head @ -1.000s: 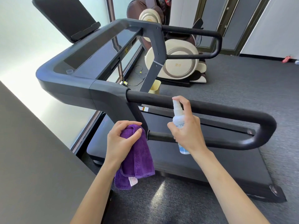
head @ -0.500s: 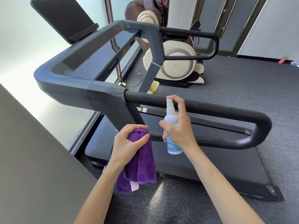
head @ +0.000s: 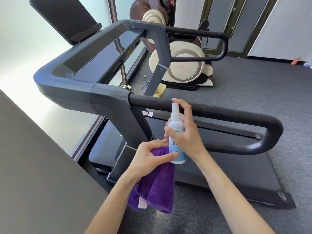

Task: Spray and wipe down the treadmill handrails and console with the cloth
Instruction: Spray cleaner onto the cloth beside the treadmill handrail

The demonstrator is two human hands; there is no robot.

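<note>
1. The right hand [head: 184, 139] gripped the spray bottle [head: 176, 132] upright, forefinger bent over the nozzle; the fingers hid most of the label, and its print was too small to read.
2. The left hand [head: 148, 159] clutched the purple cloth [head: 155, 188], thumb tip touching the bottle's base. The hand covered the top of the cloth; the rest hung below it with a pale tag showing.
3. Both hands were just in front of the near handrail [head: 219, 114] of the treadmill [head: 108, 97], not touching it.
4. The console [head: 104, 56] lay to the far left, its dark screen [head: 62, 16] cut off by the top edge. A small clear cup [head: 69, 75] sat in the console's tray.
5. The far handrail [head: 202, 34] partly blocked a cream and brown massage chair [head: 182, 65].
6. The floor [head: 253, 81] was dark grey carpet. A yellow bin [head: 159, 90] stood behind the treadmill post, half hidden.
7. A dark slanted surface [head: 33, 166] filled the near left, its nature unclear.
</note>
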